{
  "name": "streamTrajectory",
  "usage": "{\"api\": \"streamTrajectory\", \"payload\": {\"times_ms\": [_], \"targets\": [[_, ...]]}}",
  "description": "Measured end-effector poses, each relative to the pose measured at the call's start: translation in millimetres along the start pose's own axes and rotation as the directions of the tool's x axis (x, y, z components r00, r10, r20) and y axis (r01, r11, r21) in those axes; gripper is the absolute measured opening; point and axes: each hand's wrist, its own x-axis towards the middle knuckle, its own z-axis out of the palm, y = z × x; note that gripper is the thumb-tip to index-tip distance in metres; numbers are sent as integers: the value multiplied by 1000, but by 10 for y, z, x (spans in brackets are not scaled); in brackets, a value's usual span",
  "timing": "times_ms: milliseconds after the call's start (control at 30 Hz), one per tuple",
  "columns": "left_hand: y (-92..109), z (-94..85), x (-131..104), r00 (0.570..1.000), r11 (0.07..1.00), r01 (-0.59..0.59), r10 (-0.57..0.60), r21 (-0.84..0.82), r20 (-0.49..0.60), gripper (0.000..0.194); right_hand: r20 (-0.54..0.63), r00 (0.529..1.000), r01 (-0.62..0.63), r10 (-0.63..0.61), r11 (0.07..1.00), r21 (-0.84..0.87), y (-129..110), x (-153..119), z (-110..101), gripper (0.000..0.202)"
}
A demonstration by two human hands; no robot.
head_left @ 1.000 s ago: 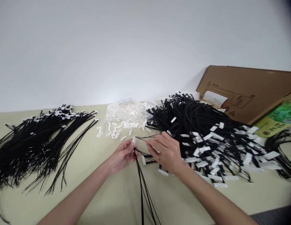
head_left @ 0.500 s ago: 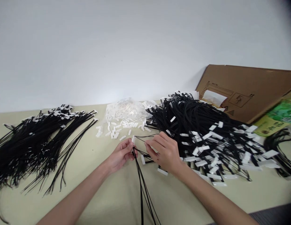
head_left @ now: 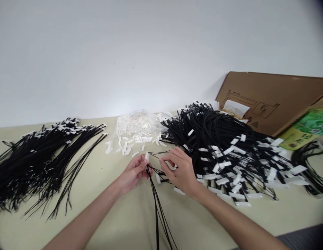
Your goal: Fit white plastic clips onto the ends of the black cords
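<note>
Closest to the person, a few thin black cords [head_left: 158, 208] run from the table edge up to the two hands, gathered into one bunch so that the ends stay even. The left hand [head_left: 132, 173] is closed in a pinch on the top of this bunch, and a small white clip [head_left: 147, 157] stands between its thumb and fingertips, upright, probably kept there so the right hand can work against it. The right hand [head_left: 181, 170] is just beside it, also pinched, holding a loose cord end that stretches toward the clip; the two hands are almost touching. Under the right palm lie some cords with white tags [head_left: 179, 191] (I cannot tell if the hand presses them or only covers them). A little farther, loose white clips [head_left: 127, 147] are spilled on the beige table [head_left: 104, 194] from a clear plastic bag [head_left: 140, 121], within easy reach. To the left a flat, orderly pile of cords [head_left: 36, 159] lies apart, to the right a big tangled heap [head_left: 229, 146]. Behind leans a cardboard box [head_left: 271, 100] against the white wall [head_left: 125, 52].
</note>
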Motion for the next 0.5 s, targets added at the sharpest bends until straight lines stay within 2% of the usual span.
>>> {"api": "streamTrajectory", "payload": {"times_ms": [167, 367, 433, 500], "targets": [[-9, 3, 3, 1000, 1000, -7, 7, 20, -8, 25, 47, 987, -161, 157, 981, 107, -29, 23, -20, 18], [-13, 16, 0, 999, 998, -37, 38, 59, -12, 23, 133, 918, -397, 374, 873, 283, -29, 26, -10, 20], [-9, 24, -3, 999, 997, -42, 43, 66, -22, 23, 149, 907, -421, 394, 858, 294, -17, 18, -1, 20], [-4, 30, -4, 999, 997, -37, 39, 64, -29, 25, 130, 921, -388, 366, 883, 266, -10, 16, -2, 20]]}}
